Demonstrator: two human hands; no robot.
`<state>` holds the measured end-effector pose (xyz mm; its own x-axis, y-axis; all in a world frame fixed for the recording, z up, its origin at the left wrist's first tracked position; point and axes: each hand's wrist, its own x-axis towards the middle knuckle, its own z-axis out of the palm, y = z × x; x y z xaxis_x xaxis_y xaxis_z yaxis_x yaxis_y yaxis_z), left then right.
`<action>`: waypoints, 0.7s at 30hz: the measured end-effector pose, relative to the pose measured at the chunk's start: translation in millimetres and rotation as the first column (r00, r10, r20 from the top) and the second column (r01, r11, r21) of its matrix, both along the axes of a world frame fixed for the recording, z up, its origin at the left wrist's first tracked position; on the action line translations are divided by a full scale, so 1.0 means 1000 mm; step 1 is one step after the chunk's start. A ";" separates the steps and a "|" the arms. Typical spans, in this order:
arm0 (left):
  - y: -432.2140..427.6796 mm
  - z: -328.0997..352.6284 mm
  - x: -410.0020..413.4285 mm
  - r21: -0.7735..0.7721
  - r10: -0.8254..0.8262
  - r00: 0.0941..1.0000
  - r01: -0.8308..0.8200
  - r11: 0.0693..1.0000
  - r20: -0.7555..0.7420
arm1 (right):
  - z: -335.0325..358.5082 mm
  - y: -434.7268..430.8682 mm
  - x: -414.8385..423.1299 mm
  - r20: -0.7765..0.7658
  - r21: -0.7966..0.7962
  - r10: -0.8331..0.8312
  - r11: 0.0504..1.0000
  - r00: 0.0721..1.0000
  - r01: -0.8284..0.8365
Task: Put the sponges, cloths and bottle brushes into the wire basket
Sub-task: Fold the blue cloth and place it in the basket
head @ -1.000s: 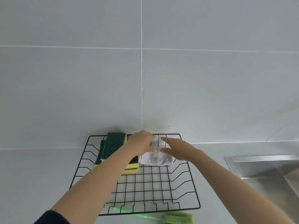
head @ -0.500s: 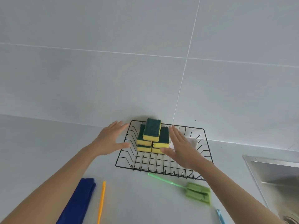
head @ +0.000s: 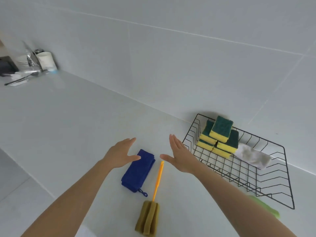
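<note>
Both grips are spread flat and empty: the left hand [head: 119, 153] hovers over the far end of the folded blue cloth [head: 138, 171], thumb just above it, and the right hand [head: 180, 156] hangs just right of the orange-handled bottle brush [head: 152, 202]. Cloth and brush lie side by side on the worktop [head: 68, 125]. The wire basket [head: 273, 190], further right, holds stacked sponges [head: 218, 135] and a white cloth [head: 253, 158]; a green brush [head: 266, 207] lies before it. No readable writing
</note>
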<state>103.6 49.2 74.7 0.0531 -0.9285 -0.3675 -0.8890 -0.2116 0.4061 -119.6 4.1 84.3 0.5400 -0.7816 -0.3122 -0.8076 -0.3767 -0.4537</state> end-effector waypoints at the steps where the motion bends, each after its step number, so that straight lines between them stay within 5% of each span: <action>1: 0.006 -0.007 0.004 0.021 0.029 1.000 -0.029 0.999 0.002 | -0.006 -0.003 0.009 -0.004 0.025 0.015 1.000 1.000 -0.015; 12: 0.035 -0.072 0.006 0.202 0.280 0.959 -0.266 0.943 -0.041 | -0.061 -0.033 0.085 -0.136 0.217 0.224 0.957 0.965 -0.192; 21: 0.024 -0.093 -0.004 0.168 0.361 0.925 -0.339 0.926 -0.120 | -0.090 -0.046 0.105 -0.136 0.230 0.254 0.948 0.958 -0.219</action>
